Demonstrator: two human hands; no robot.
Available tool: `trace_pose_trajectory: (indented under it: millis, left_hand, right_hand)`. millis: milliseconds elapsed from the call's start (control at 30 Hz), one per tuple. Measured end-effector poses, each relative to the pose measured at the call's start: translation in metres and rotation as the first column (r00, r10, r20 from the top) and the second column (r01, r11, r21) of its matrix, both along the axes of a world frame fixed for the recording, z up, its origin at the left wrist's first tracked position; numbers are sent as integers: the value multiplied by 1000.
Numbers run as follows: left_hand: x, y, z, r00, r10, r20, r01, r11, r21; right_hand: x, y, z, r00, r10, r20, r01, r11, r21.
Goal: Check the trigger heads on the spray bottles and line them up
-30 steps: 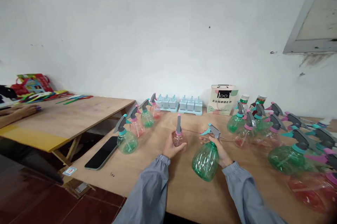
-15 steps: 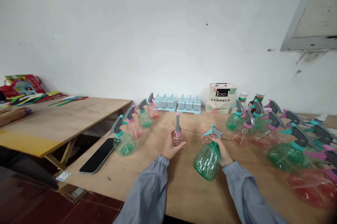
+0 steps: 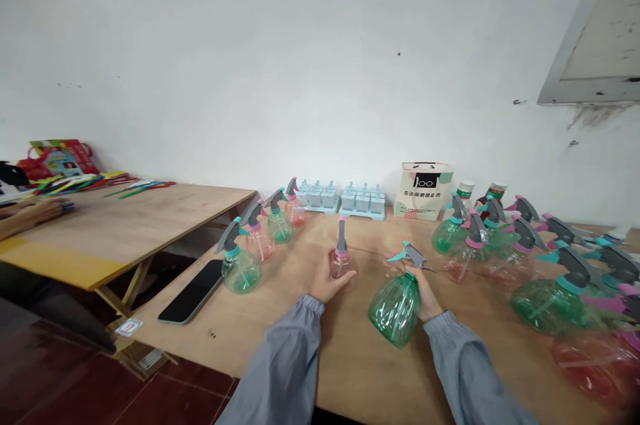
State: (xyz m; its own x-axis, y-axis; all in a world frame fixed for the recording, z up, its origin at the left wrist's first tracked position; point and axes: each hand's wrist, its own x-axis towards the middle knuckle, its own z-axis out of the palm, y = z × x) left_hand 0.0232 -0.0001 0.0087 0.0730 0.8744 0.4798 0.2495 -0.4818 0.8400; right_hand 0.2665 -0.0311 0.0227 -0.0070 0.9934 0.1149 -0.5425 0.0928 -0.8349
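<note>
My left hand (image 3: 331, 280) wraps round the body of a pink spray bottle (image 3: 343, 261), which stands upright with its grey trigger head on top. In my right hand (image 3: 423, 285) is a green spray bottle (image 3: 394, 312), tilted and gripped at the neck under its grey and turquoise trigger head; part of my fingers is hidden behind it. To the left stands a row of pink and green spray bottles (image 3: 241, 272). On the right, several more spray bottles (image 3: 547, 303) crowd together, holding some liquid at the bottom.
A phone (image 3: 193, 292) lies at the left of the table (image 3: 280, 308). Ice-lolly moulds (image 3: 363, 202) and a paper bag (image 3: 423, 192) stand by the wall. At the neighbouring table (image 3: 185, 212), another person's hand (image 3: 30, 215) is near coloured strips (image 3: 80, 182).
The view has shifted slightly, so everything sits a little further right in it. Both hands keep hold of their spray bottles, with hardly any movement.
</note>
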Motion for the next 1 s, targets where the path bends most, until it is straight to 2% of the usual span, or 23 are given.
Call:
trace_pose_trajectory:
  millis: [233,433,733,1000]
  left_hand:
    - [0,-1,2,1000,-13,15,13,1000,22]
    - [0,-1,1,999,-25,36,24,999,31]
    - [0,-1,1,1000,-24,13,24,1000,7]
    - [0,-1,2,999,-22,29,22,1000,-2]
  right_hand:
    - [-2,-2,6,1000,6,20,-6,999,-35]
    - [-2,-3,7,997,24,69,-24,1000,-4]
    - [0,1,1,999,27,39,-28,999,27]
    - [-3,-1,6,997,-7,82,3,999,38]
